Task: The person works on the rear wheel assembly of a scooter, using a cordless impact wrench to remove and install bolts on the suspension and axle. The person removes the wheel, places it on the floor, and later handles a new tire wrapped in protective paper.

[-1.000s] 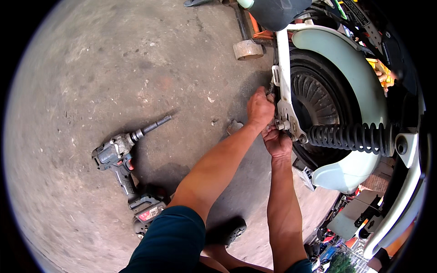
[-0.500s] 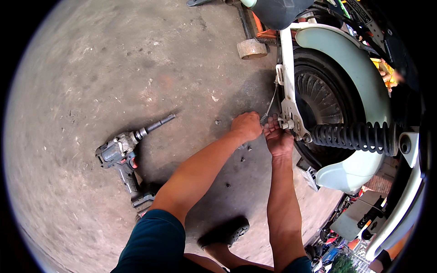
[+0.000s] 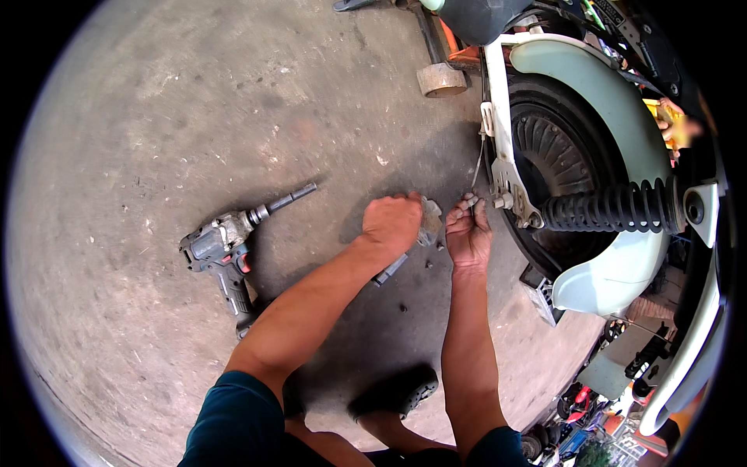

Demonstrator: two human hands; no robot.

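Observation:
My left hand [image 3: 393, 225] is closed in a fist, with the fingers' contents hidden from above. Against its right side shows a grey metal piece [image 3: 429, 221]; I cannot tell whether the hand grips it. A dark bar [image 3: 391, 270] sticks out from under the left wrist. With palm up, my right hand [image 3: 469, 237] pinches the lower end of a thin brake cable [image 3: 478, 165] between its fingertips. That cable runs down beside the white swingarm [image 3: 498, 109] of a scooter. Just right of the fingertips is the axle nut [image 3: 503, 201] of the wheel [image 3: 542, 144].
A cordless impact wrench [image 3: 222, 249] with a long socket lies on the concrete floor at left. Small nuts [image 3: 404, 309] are scattered near my foot [image 3: 397, 389]. A black coil shock absorber [image 3: 607, 212] and pale green fender [image 3: 599, 101] stand at right. A jack wheel [image 3: 442, 80] is at the far side.
My left hand has moved left and away from the cable, uncovering the grey metal piece. My right hand has drawn slightly away from the axle nut, holding the cable end. The view has shifted slightly.

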